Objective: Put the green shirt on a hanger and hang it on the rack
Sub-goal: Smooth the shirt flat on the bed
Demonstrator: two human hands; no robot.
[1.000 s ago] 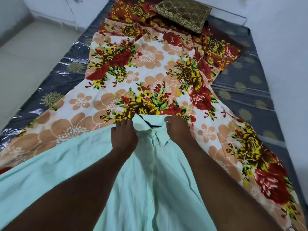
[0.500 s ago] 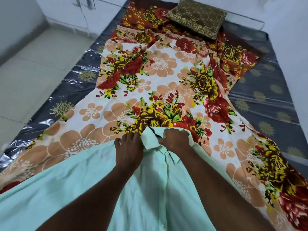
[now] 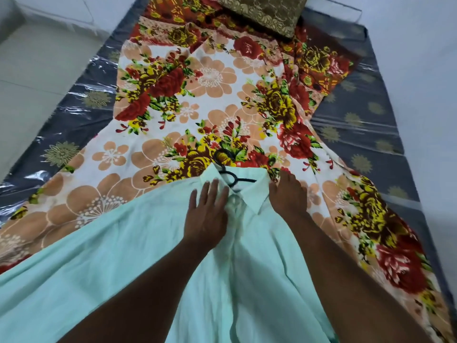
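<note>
With your left hand [image 3: 206,214] flat and open and your right hand [image 3: 288,194] resting open, lift the light, limp pale green cotton shirt [image 3: 138,256] by the black hanger's hook [image 3: 222,158], since the cloth slides.

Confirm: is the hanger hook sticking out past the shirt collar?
Yes, the black hanger hook pokes out beyond the collar of the green shirt onto the floral sheet.
</note>
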